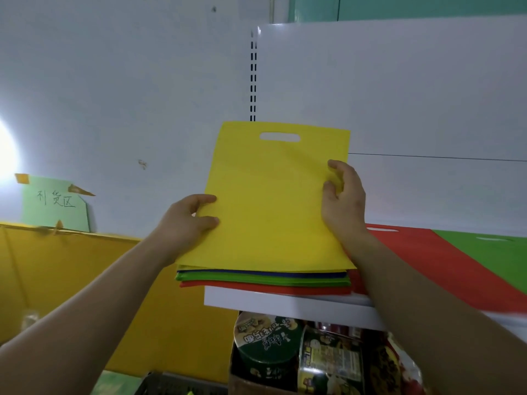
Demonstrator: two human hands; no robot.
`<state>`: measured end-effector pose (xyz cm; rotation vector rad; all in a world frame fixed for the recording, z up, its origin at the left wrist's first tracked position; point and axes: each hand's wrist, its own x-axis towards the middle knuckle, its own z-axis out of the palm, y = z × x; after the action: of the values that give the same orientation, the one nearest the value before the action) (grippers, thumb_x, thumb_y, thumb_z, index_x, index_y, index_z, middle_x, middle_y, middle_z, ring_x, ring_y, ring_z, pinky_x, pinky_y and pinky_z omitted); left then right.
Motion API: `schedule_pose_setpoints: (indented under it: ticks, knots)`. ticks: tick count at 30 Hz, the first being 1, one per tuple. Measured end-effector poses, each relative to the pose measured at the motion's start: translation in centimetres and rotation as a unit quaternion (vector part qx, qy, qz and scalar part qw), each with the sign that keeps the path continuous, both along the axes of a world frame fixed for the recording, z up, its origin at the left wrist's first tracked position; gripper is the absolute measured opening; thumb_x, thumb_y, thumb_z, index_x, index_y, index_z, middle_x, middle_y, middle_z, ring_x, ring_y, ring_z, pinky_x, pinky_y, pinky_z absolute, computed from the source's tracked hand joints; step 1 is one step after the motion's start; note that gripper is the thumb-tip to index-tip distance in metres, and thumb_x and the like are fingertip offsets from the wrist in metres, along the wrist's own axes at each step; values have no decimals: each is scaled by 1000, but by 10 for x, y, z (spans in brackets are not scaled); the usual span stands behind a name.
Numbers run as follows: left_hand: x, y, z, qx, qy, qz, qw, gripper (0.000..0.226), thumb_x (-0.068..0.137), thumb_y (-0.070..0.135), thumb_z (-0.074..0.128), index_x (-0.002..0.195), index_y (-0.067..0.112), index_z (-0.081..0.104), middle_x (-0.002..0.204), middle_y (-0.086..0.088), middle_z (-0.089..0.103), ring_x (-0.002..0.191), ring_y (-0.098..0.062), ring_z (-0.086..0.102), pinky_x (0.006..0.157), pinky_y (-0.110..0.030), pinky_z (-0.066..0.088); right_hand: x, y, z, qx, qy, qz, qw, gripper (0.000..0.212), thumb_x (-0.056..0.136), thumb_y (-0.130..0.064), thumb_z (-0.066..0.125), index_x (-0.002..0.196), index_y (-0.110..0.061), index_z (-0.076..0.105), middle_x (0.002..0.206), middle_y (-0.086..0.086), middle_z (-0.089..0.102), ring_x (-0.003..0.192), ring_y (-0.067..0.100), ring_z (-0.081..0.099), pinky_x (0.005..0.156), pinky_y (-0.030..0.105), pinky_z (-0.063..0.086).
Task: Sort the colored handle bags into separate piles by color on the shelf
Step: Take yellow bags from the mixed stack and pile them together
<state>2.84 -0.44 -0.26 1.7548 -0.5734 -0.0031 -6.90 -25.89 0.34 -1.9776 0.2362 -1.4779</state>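
Forearms (85,309) lead to left hand (188,220) and right hand (342,201), fingers pinching yellow bag (271,201) atop mixed stack (262,279); best peeled singly, kept clear of red pile (427,260) at 3 o'clock.

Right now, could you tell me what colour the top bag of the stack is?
Yellow: the top bag, seen best in the head view.

yellow bag (271,201) tops stack (262,280), apparently lifted

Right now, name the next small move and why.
Probably lift the yellow bag off the mixed stack to start its own pile: left hand and right hand pinch its edges; only a red bag and a green bag lie beside it.
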Motion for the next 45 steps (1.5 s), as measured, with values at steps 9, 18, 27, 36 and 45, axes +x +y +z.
schedule_pose_setpoints:
  ticks: [9, 18, 27, 36, 45]
  knots:
    - [-9, 11, 5, 34, -125, 25, 991, 51, 88, 7, 61, 133, 28, 50, 140, -3, 44, 124, -27, 46, 99, -41, 43, -12, 17, 31, -14, 70, 8, 997, 45, 92, -6, 49, 134, -23, 47, 135, -5, 48, 120, 18, 48, 101, 30, 40]
    - [-9, 16, 16, 4, -158, -18, 987, 54, 87, 9, 63, 135, 28, 48, 140, -2, 47, 120, -26, 49, 100, -39, 42, -41, 25, 62, 12, 133, -51, 990, 60, 89, -10, 56, 142, -30, 37, 143, -3, 42, 121, 17, 46, 90, 20, 34]
    - [-44, -20, 28, -34, -153, -138, 978, 56, 89, 15, 62, 139, 30, 43, 142, 1, 44, 122, -21, 47, 94, -29, 39, -111, 17, 63, 24, 122, -199, 972, 58, 90, -9, 50, 143, -26, 37, 142, 0, 44, 121, 20, 46, 92, 22, 36]
    - [-140, -76, 28, -57, -173, -255, 949, 57, 91, 11, 59, 142, 25, 40, 143, 4, 42, 109, -4, 40, 89, -20, 34, -248, -3, 72, 18, 102, -295, 950, 57, 90, -7, 51, 143, -26, 39, 146, 0, 40, 129, 19, 42, 97, 21, 33]
    - [-295, -158, 24, -46, -171, -368, 913, 57, 91, 11, 58, 143, 24, 37, 146, -1, 40, 125, -21, 45, 90, -24, 36, -443, -20, 69, 30, 115, -396, 911, 54, 93, -8, 53, 143, -21, 39, 144, 8, 38, 132, 21, 36, 103, 19, 25]
